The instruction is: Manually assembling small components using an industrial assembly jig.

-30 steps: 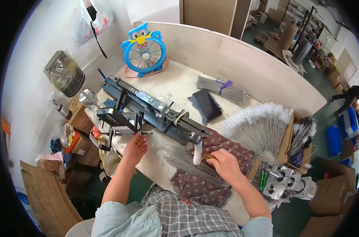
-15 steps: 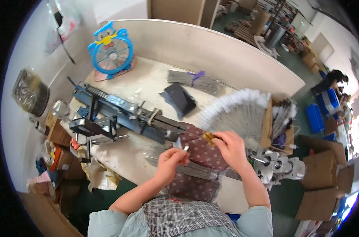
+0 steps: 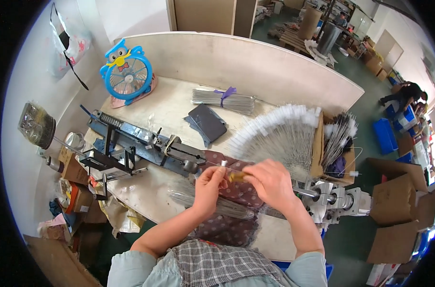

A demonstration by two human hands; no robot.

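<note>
My left hand [image 3: 208,189] is closed in a pinch, and a small white piece [image 3: 223,163] sticks up from its fingertips. Close on its right, my right hand [image 3: 271,185] is closed on a small brass-coloured piece [image 3: 236,177]; its exact kind is blurred. A thin wire seems to run between the two hands, but its ends cannot be made out. Beneath them spreads a brown polka-dot cloth [image 3: 221,229]. Across this cloth lies a bundle of thin grey wires [image 3: 232,208]. A long metal bench fixture [image 3: 179,152] ends just beyond my left hand.
Many wires with white tips fan out [image 3: 270,131] beyond my right hand, beside a cardboard box [image 3: 318,148] of more wires. A clamp-like machine [image 3: 339,198] stands at right. Further back are a dark flat pad [image 3: 207,122], a purple-tied wire bundle [image 3: 241,103] and a blue fan [image 3: 129,79].
My right hand has moved left with the brass-coloured piece, close to my left hand. My left hand has risen slightly, and the whole view has shifted a little.
</note>
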